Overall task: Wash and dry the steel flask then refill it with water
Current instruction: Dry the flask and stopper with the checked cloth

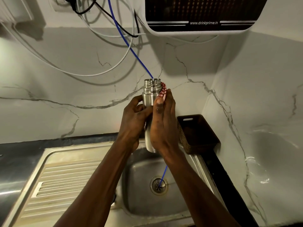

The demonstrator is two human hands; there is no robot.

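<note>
Flask (pixel 148 102) held upright over the sink (pixel 91 149), uncapped, threaded mouth pointing up, well above the drain (pixel 158 185). Left hand (pixel 133 118) wraps the left side of the body, fingers curled round it, so that hand is gripping the flask. Right hand (pixel 164 122) lies along the right side with a red-and-white checked cloth (pixel 163 91) pressed between fingers and steel; only the top of the cloth shows beside the neck, and how far it goes down behind the hand is hidden. Right-hand fingers look fairly straight, pressing rather than curling, though the far side can't be seen. Looks like the drying step. To do it well: keep the left grip firm and low, turn the flask with it while the right hand runs the cloth top to bottom, then work the cloth into the thread grooves at the neck where water sits. Keep it over the basin in case it slips; wet steel is slick. Blue tube (pixel 131 48) runs from the wall down behind the flask into the drain; keep the cloth off it. Water purifier (pixel 201 13) is mounted far right above, likely the refill source. Brown basket (pixel 199 135) sits just right of the sink.
</note>
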